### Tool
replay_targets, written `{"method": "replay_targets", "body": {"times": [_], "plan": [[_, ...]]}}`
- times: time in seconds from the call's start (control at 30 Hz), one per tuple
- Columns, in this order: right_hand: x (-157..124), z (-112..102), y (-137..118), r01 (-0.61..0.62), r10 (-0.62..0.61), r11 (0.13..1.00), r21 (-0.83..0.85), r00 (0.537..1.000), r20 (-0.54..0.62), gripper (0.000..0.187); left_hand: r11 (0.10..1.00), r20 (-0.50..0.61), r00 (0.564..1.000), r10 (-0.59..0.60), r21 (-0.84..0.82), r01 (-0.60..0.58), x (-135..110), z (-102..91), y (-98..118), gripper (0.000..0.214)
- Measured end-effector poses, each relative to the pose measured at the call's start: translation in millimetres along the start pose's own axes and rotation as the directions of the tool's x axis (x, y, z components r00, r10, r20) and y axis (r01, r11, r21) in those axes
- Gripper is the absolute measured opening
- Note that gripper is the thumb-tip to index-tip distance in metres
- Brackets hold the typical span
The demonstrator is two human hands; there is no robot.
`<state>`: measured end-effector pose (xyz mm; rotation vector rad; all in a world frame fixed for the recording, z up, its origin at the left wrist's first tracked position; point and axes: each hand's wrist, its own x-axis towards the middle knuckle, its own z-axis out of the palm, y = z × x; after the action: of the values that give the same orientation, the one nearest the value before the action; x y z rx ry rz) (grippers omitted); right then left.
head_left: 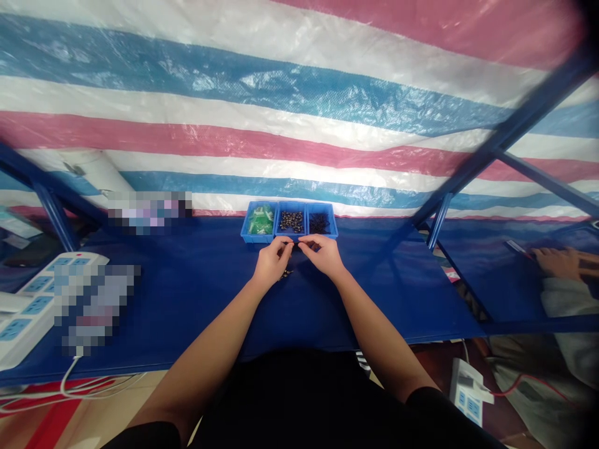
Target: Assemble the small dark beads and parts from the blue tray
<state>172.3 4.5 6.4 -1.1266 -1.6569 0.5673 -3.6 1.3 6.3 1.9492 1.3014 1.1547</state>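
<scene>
My left hand [272, 260] and my right hand [322, 254] meet just in front of three joined blue bins, both with fingers pinched. Between the fingertips is a small dark piece, too small to name. A few small brass-and-black parts [286, 274] lie on the blue table beside my left hand. The left bin [258, 238] holds green-and-clear plastic packets [261, 219]. Small brass-and-black parts [291, 221] fill the middle bin, and small black pieces [319, 222] lie in the right bin.
A white power strip [35, 302] and a blurred-out flat object [100, 305] with a cable lie at the left of the blue table [196, 299]. Blue metal posts [440, 221] stand at both sides. Another person's hand [556, 262] rests at a table on the right.
</scene>
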Motion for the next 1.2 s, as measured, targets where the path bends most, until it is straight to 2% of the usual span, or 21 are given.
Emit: {"method": "replay_targets", "body": {"times": [0.23,0.6,0.9,1.2], "plan": [[0.1,0.4,-0.4,-0.002,0.001,1.000,0.012,1.000,0.012,0.020,1.000,0.028,0.999,-0.020,0.025,0.019,1.2,-2.1,0.7,0.026],[0.8,-1.6,-3.4,0.007,-0.007,1.000,0.005,1.000,0.001,0.018,1.000,0.000,1.000,-0.008,0.009,0.008,-0.5,-0.9,0.8,0.024],[0.4,-0.2,-3.5,0.019,-0.019,1.000,0.018,1.000,0.001,0.018,1.000,0.038,0.999,-0.005,0.012,0.005,-0.3,-2.7,2.1,0.025],[0.5,-0.5,-1.9,0.016,-0.015,1.000,0.021,1.000,-0.011,0.019,1.000,0.003,1.000,0.013,0.017,-0.013,-0.3,-0.4,-0.4,0.024]]}}
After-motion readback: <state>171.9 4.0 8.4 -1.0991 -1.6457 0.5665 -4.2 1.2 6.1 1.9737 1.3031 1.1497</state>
